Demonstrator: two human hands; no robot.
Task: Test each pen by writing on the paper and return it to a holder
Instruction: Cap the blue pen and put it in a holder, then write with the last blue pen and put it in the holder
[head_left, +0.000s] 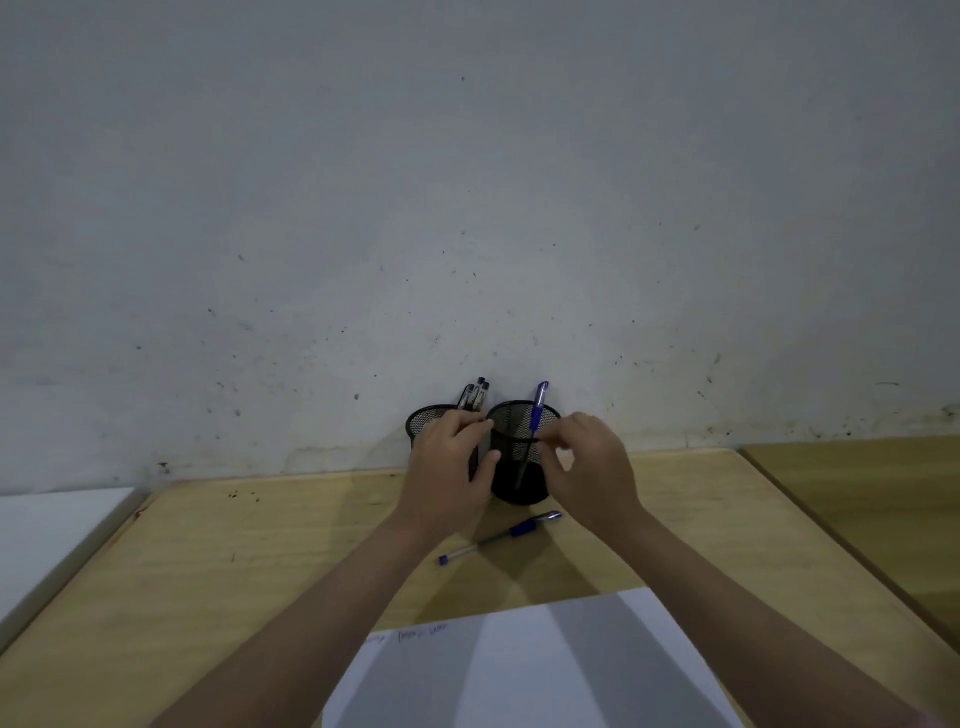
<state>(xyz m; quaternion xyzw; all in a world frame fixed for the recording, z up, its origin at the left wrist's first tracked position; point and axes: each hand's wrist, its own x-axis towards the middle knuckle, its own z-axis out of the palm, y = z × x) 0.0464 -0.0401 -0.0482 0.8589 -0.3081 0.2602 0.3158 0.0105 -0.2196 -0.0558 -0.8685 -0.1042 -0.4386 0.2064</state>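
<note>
Two mesh holders | left hand grips one | right hand grip unclear | loose pen

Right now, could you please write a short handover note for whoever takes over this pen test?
Left hand: grips the right pen holder from its left side, thumb on the mesh.
Right hand: fingers curled at that holder's front rim; whether they pinch anything is unclear.
Things: one blue pen stands in the right holder; several pens stand in the left holder. A loose blue pen lies on the desk in front of the holders. The paper carries a few scribbles near its top edge.
Done: some writing made.
Left: the loose pen goes into a holder; which pens remain untested is unclear.
</note>
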